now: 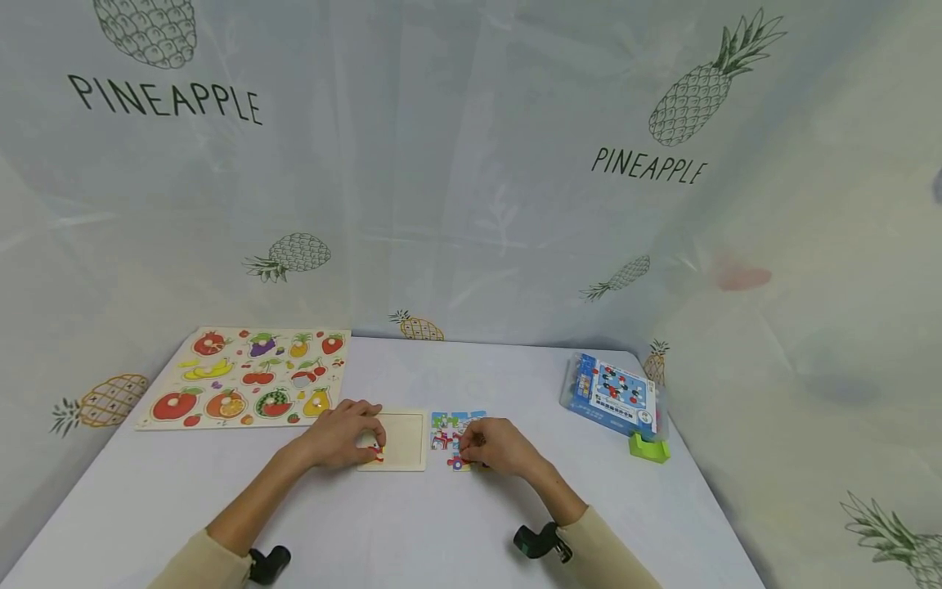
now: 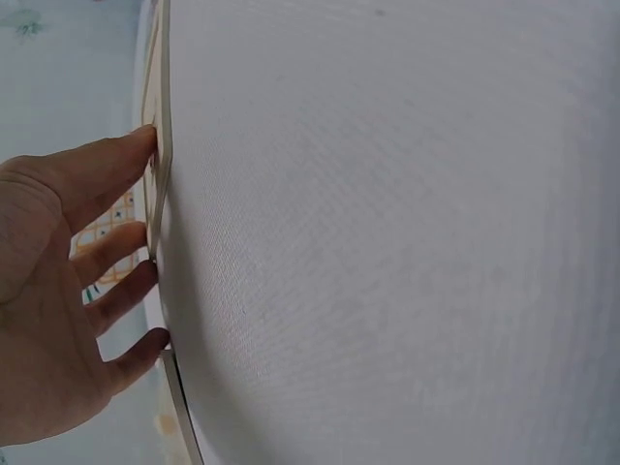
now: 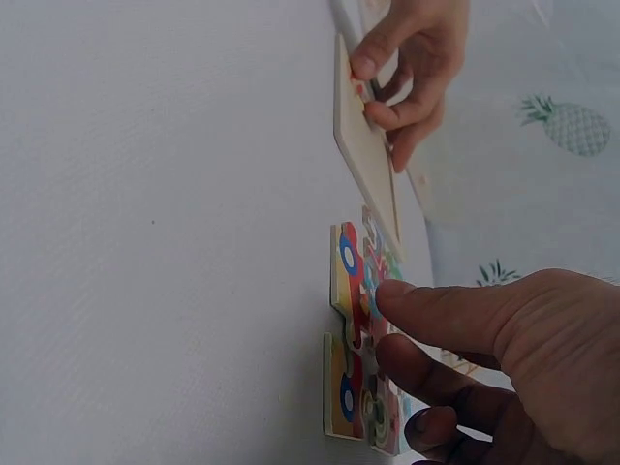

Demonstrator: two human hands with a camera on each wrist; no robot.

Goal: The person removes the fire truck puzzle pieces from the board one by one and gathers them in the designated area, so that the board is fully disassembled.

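My left hand (image 1: 342, 435) is at the left side of a pale wooden puzzle tray (image 1: 406, 442). Its thumb and index finger pinch a small red-and-white puzzle piece (image 1: 378, 451) in the tray's near left corner. The other fingers reach down beside the tray in the left wrist view. To the tray's right lie several colourful puzzle pieces (image 1: 441, 421) grouped together, some showing red vehicle parts and blue wheels (image 3: 348, 254). My right hand (image 1: 500, 446) is over this group, its thumb and index finger pinching at one piece, partly hidden by the fingers.
A large fruit picture board (image 1: 243, 378) lies at the back left, close to the left hand. On the right sit a blue boxed set (image 1: 614, 397) and a small green plastic piece (image 1: 649, 448). A pineapple-print curtain (image 1: 456, 204) hangs behind the white table (image 1: 397, 532).
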